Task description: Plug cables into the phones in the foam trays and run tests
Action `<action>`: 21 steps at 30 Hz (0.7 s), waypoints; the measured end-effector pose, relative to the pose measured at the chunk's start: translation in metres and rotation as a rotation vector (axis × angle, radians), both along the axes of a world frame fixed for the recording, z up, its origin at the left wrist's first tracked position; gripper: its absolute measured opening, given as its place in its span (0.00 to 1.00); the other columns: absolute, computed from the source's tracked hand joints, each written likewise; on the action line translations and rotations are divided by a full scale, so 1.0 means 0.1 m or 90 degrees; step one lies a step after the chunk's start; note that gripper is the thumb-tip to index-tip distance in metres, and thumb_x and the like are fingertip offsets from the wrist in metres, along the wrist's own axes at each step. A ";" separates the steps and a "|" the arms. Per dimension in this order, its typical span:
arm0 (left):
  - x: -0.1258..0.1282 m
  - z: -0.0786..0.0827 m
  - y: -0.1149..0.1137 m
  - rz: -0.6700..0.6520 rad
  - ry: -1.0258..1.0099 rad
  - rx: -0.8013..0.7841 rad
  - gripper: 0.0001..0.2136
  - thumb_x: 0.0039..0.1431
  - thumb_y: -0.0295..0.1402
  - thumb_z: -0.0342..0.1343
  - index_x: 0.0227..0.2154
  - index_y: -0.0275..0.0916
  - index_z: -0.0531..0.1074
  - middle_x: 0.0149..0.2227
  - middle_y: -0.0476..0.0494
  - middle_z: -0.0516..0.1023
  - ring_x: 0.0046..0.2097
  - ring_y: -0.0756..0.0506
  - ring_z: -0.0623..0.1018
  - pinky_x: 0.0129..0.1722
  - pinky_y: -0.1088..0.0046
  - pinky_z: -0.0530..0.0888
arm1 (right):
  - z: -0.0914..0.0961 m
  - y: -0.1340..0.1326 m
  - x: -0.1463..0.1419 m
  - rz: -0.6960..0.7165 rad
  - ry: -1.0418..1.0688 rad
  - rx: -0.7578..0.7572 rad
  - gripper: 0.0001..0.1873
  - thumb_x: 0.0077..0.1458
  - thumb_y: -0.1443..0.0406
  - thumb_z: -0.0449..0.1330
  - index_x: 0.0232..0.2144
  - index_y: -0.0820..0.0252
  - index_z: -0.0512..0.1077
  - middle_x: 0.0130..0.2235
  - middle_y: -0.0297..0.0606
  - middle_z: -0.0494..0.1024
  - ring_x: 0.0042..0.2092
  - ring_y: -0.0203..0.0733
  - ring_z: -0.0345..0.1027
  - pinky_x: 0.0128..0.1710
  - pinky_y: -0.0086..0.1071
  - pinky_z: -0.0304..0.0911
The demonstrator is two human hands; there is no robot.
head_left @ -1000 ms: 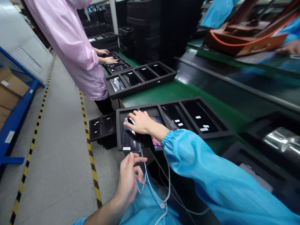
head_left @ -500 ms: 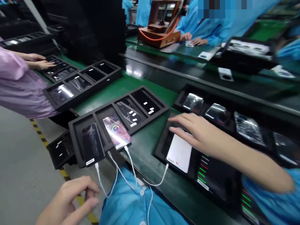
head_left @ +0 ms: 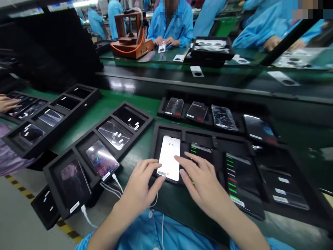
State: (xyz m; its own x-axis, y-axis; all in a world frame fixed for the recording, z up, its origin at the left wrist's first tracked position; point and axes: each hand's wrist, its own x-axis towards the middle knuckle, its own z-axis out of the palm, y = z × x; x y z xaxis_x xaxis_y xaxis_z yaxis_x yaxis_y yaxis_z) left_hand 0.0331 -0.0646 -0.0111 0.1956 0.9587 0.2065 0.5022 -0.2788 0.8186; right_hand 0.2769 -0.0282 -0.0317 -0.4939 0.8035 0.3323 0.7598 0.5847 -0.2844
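Note:
A smartphone (head_left: 169,152) with a lit white screen reading "87.5" lies in the leftmost compartment of a black foam tray (head_left: 155,133). My left hand (head_left: 142,182) is at its lower left corner, index finger and thumb apart by the edge. To the right of the screen, my right hand (head_left: 201,178) has its fingers spread, one fingertip at the screen's edge. Part of a white charging cable (head_left: 156,199) shows below my left hand; its end is hidden. Beside my right hand lies a dark phone (head_left: 241,184) with green and red lines on screen.
At left, another tray (head_left: 78,142) holds several phones, including a lit phone (head_left: 102,159) with a white cable plug (head_left: 116,177) at its end. A further tray (head_left: 166,119) of phones sits behind. Across the bench, co-workers in blue handle white cards near a wooden press (head_left: 132,48).
The view has turned right. My left hand has come from beside the left tray to the white-screen phone. My right hand has moved from over that phone's top to its right side.

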 end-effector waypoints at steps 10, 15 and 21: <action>0.00 -0.02 -0.10 0.091 0.022 -0.291 0.21 0.73 0.47 0.55 0.25 0.41 0.70 0.25 0.49 0.73 0.29 0.47 0.72 0.32 0.69 0.65 | 0.00 -0.19 0.09 -0.053 0.041 0.042 0.19 0.76 0.65 0.51 0.64 0.54 0.71 0.56 0.41 0.84 0.64 0.52 0.70 0.61 0.48 0.60; 0.05 -0.12 -0.14 0.026 -0.183 -0.443 0.25 0.71 0.58 0.55 0.37 0.37 0.78 0.34 0.42 0.83 0.35 0.45 0.79 0.37 0.69 0.73 | 0.01 -0.32 -0.08 0.012 0.056 0.001 0.25 0.76 0.67 0.51 0.71 0.53 0.65 0.58 0.41 0.84 0.65 0.51 0.71 0.64 0.49 0.59; 0.16 -0.29 -0.15 0.055 -0.550 -0.624 0.36 0.52 0.65 0.71 0.45 0.34 0.79 0.33 0.44 0.81 0.30 0.48 0.78 0.34 0.69 0.76 | -0.05 -0.28 0.05 -0.028 0.064 -0.009 0.24 0.76 0.65 0.51 0.69 0.52 0.68 0.60 0.42 0.82 0.66 0.53 0.70 0.64 0.52 0.60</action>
